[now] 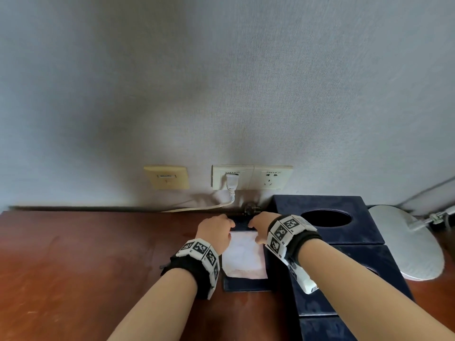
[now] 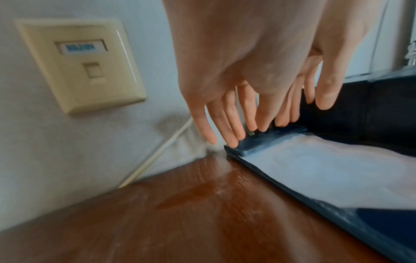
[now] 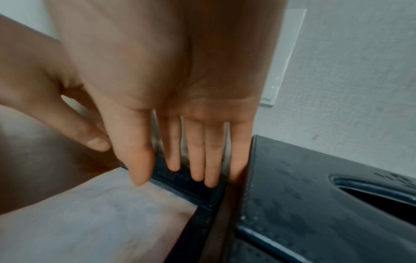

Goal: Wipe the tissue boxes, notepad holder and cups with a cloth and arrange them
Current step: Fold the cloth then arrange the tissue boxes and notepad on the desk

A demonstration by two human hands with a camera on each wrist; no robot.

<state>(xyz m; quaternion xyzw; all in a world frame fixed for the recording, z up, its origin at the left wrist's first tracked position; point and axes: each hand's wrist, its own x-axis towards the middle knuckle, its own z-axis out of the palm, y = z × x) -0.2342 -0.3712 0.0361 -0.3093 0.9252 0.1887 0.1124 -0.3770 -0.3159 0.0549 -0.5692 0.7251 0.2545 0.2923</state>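
holder spot: notepad holder (image 1: 246, 284) lies flat on the wooden desk (image 1: 86, 267), white pad in it, squeezed just left of the two dark tissue boxes (image 1: 327, 217), far end close to the wall.
long axis: runs near-to-far, away from us twd the wall w/ the sockets (image 1: 251, 177).
left hand (image 1: 216, 230): fingers straight, tips pressing down on the far-left corner of the holder's top band. Not curled round anything.
right hand (image 1: 262, 226): same deal, straight fingers (image 3: 195, 160) on the far-right part of the band, little finger right against the tissue box side. Thumb loose over the pad.
which is nearer: both hands sit on the far end, abt equal, one per corner.
our guess: arranging step, we're squaring the holder up against the box/wall, so any nudge prob goes along that long axis.
not seen: cloth, cups.
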